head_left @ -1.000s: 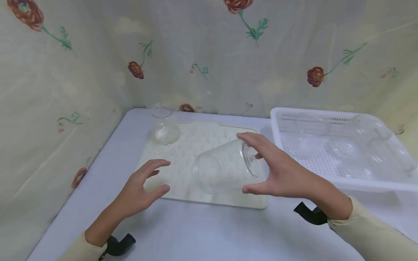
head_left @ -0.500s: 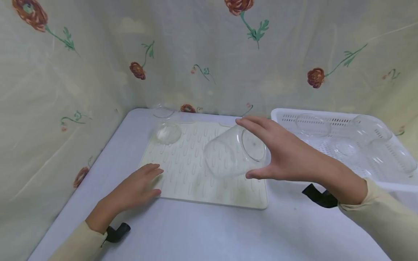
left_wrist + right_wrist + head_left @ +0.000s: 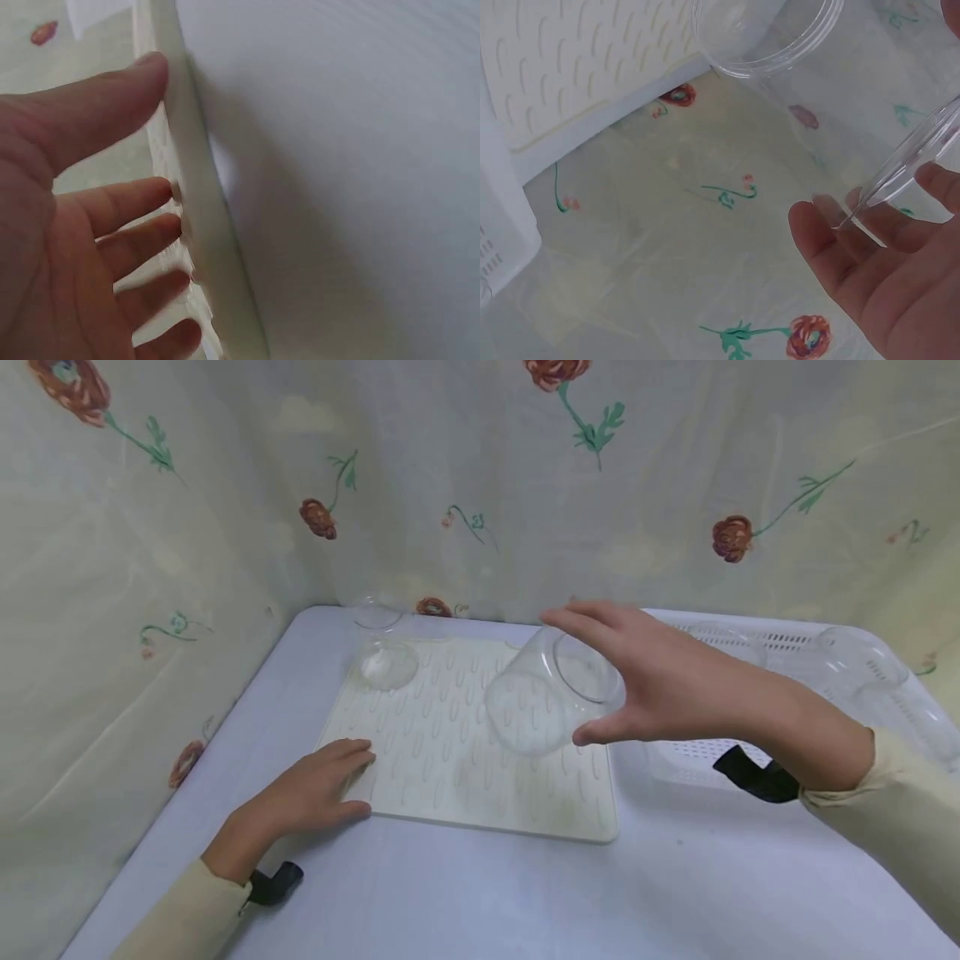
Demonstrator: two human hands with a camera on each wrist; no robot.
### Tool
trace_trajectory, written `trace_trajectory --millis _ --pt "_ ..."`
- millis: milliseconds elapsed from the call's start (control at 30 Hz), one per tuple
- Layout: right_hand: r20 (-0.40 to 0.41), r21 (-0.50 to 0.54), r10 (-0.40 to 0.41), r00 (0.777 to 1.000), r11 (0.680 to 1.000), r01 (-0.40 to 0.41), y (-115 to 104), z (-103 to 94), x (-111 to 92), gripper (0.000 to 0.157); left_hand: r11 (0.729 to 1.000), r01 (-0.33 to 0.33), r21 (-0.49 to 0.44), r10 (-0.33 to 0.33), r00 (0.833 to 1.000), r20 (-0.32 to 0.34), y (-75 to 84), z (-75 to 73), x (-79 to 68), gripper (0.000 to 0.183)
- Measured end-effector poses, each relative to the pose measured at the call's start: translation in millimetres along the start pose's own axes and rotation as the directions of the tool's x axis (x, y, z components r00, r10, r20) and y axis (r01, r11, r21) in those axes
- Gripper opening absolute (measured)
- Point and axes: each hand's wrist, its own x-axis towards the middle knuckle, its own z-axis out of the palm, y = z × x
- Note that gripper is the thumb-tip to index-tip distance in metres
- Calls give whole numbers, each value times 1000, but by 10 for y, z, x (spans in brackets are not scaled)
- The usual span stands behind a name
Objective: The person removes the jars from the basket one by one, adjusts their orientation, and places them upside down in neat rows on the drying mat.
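My right hand (image 3: 660, 681) grips a large clear cup (image 3: 525, 714) by its rim end, fingers on the upper side and thumb below. The cup is held tilted over the right part of a cream ridged drying mat (image 3: 457, 777). In the right wrist view the fingers (image 3: 840, 259) lie at the rim, with the round far end of the cup (image 3: 757, 71) away from the palm. My left hand (image 3: 311, 789) rests at the mat's front-left edge, fingers loosely extended; the left wrist view shows its fingertips (image 3: 169, 191) right at that edge.
Another clear cup (image 3: 386, 668) stands at the mat's back-left corner. On the right, partly hidden behind my right forearm, a white perforated basket (image 3: 682, 768) holds several clear cups (image 3: 862, 656). A flowered curtain (image 3: 450, 485) closes off the back and left of the white table (image 3: 465, 893).
My right hand has moved up and away from me with the cup, towards the back of the mat. My left hand has come down to the mat's front-left edge.
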Motion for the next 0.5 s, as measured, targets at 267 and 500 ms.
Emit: trace_trajectory --millis 267,500 --pt "78 -23 51 996 999 -49 14 -101 191 106 995 84 -45 -81 995 56 -91 16 2 82" --pt "103 -69 84 991 995 -77 90 -100 358 106 995 94 -25 -92 993 77 -129 -2 53 81"
